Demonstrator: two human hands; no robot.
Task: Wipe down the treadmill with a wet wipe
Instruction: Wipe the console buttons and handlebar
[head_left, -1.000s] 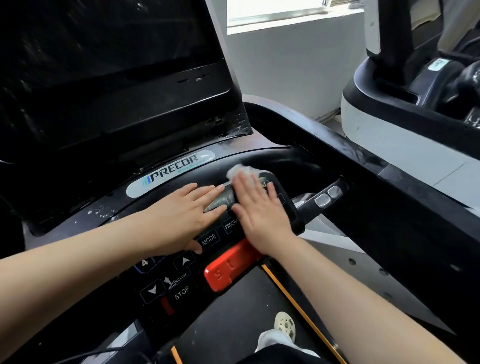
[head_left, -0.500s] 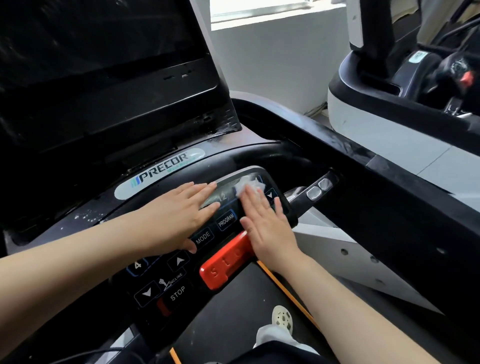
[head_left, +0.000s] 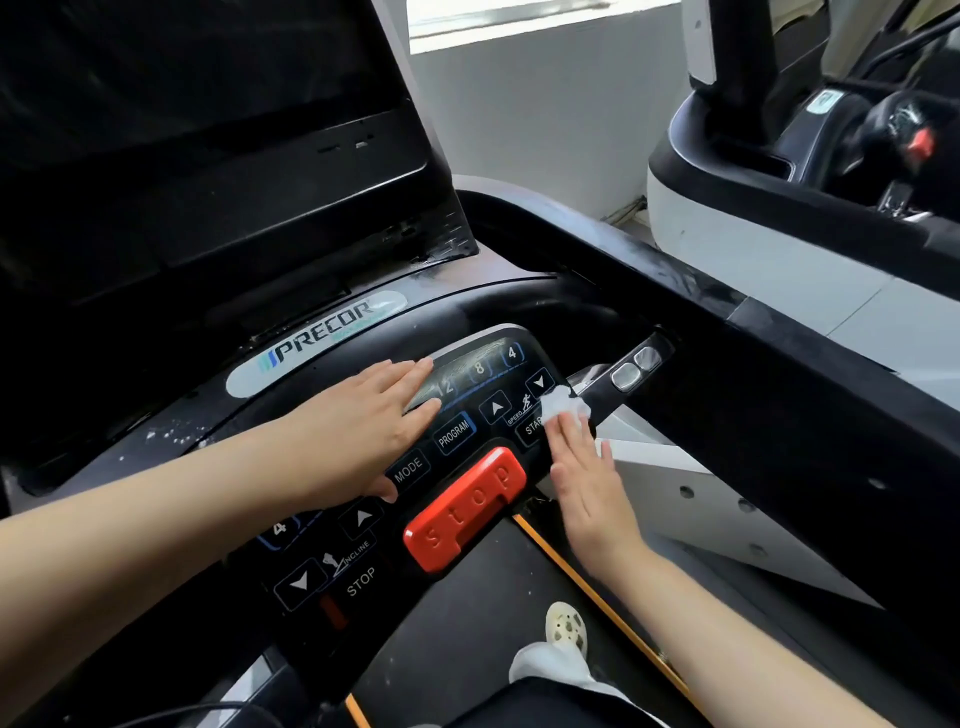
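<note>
Treadmill (head_left: 519, 306) control panel (head_left: 467, 415): right hand (head_left: 587, 483), fingers straight and together, presses a white wet wipe (head_left: 563, 408) flat against the panel's right edge near the speed buttons. Left hand (head_left: 363, 431) rests flat, fingers extended, holding nothing, beside the red stop button (head_left: 462, 509).

wet wipe (head_left: 563, 408) – partly under right hand (head_left: 589, 491) | START label – cut short

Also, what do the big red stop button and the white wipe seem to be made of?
The red stop button looks like moulded plastic with a matte finish: raised letters, soft rounded edges, little glare. The white wipe looks like thin, damp nonwoven cloth: it lies crumpled and limp under the fingers of the right hand.
</note>
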